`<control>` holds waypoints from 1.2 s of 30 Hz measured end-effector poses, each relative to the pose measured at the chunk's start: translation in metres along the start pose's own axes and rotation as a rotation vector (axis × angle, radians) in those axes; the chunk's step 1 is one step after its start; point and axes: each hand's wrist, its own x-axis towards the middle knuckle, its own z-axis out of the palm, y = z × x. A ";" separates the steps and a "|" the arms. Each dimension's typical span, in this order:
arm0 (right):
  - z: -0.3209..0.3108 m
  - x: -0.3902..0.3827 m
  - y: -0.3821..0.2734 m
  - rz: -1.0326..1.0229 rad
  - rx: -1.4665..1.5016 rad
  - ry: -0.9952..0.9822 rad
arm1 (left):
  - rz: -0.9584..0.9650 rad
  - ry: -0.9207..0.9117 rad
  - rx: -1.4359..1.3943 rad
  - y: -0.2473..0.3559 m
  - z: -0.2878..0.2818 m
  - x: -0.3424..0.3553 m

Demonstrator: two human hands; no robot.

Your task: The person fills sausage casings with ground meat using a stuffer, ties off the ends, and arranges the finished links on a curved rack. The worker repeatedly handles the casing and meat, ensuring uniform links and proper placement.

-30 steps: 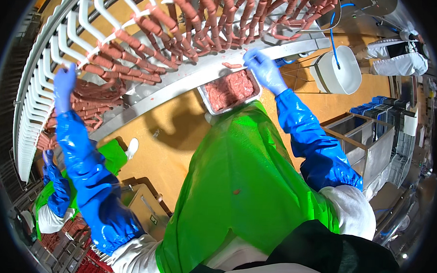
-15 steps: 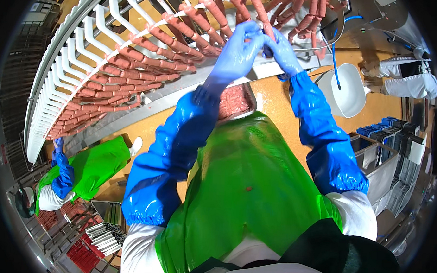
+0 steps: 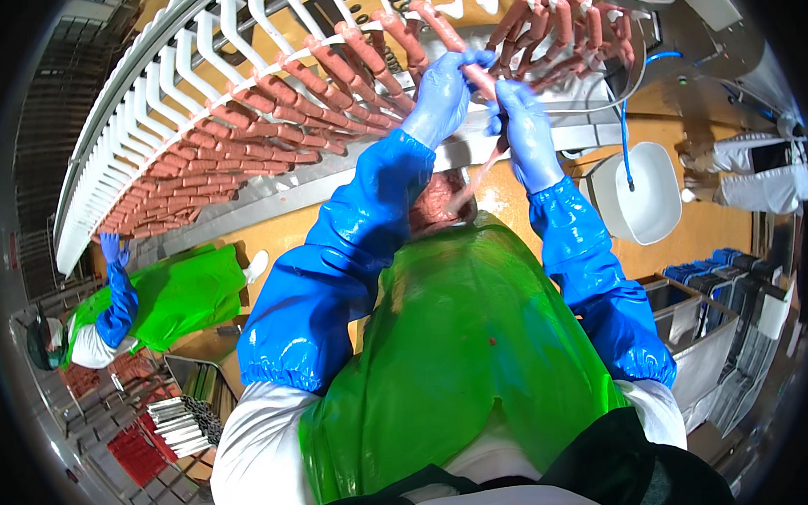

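My left hand (image 3: 438, 98), in a blue glove, is closed around a pink sausage link (image 3: 440, 27) that slants down from the hook rail. Just to the right, my gloved right hand (image 3: 528, 137) is closed on the lower end of that link. From below its fingers a thin, limp strand of casing (image 3: 487, 169) dangles, its lower end in front of ground meat (image 3: 434, 200) in a container by my apron. Linked sausages (image 3: 316, 89) hang in rows from white hooks (image 3: 197, 54) at the left, and another bunch (image 3: 563, 31) hangs to the right.
A metal ledge (image 3: 317, 183) runs under the sausages. At the right are a white tub (image 3: 642, 194) with a blue hose (image 3: 625, 127), a metal bin (image 3: 699, 338) and another person's white-clad legs (image 3: 758, 189). A co-worker in a green apron (image 3: 180, 294) reaches to the rail at the far left.
My hands have moved apart, the right one shifting slightly right and down. The limp casing strand now hangs below it. The hooks and sausages sit further right in view.
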 end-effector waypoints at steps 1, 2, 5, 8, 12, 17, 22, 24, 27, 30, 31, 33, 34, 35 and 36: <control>0.002 0.002 -0.001 -0.414 -0.448 0.126 | 0.032 -0.005 -0.056 0.000 0.001 0.001; -0.005 0.006 0.003 -0.576 -0.758 0.053 | -0.007 -0.013 -0.033 0.005 0.002 0.001; -0.032 0.032 0.025 -0.900 -0.872 -0.105 | 0.185 0.044 0.541 0.003 0.010 -0.003; -0.026 0.017 0.014 0.159 0.107 -0.358 | 0.160 0.140 0.161 0.003 0.010 0.004; -0.004 0.016 0.020 0.251 0.285 -0.198 | 0.122 0.011 0.105 0.001 -0.016 -0.001; -0.013 0.006 0.060 0.138 0.004 -0.343 | 0.123 0.080 0.337 0.020 -0.012 -0.015; 0.016 0.004 0.038 0.427 0.484 -0.326 | 0.265 -0.044 -0.081 -0.013 -0.061 0.018; 0.018 0.008 0.045 -0.196 -0.205 -0.164 | 0.175 -0.005 -0.014 0.001 -0.060 0.004; 0.026 0.005 0.062 -0.165 -0.416 -0.312 | 0.217 0.080 -0.009 0.014 -0.046 -0.014; 0.037 -0.019 0.029 0.421 0.432 -0.524 | -0.002 -0.044 -0.457 0.022 -0.043 -0.016; 0.023 -0.005 0.044 0.546 0.310 -0.640 | -0.024 -0.124 -0.474 0.022 -0.052 -0.012; 0.034 -0.003 0.036 0.688 0.154 -0.701 | -0.084 -0.294 -0.501 0.022 -0.069 -0.006; 0.046 -0.002 0.040 0.550 -0.296 -0.489 | -0.028 -0.113 -0.341 0.019 -0.074 -0.006; 0.037 0.007 0.065 -0.035 -0.528 -0.469 | 0.043 0.151 -0.172 0.014 -0.062 -0.002; 0.027 0.016 0.092 -0.605 -0.851 -0.219 | 0.047 0.193 -0.096 0.014 -0.056 -0.005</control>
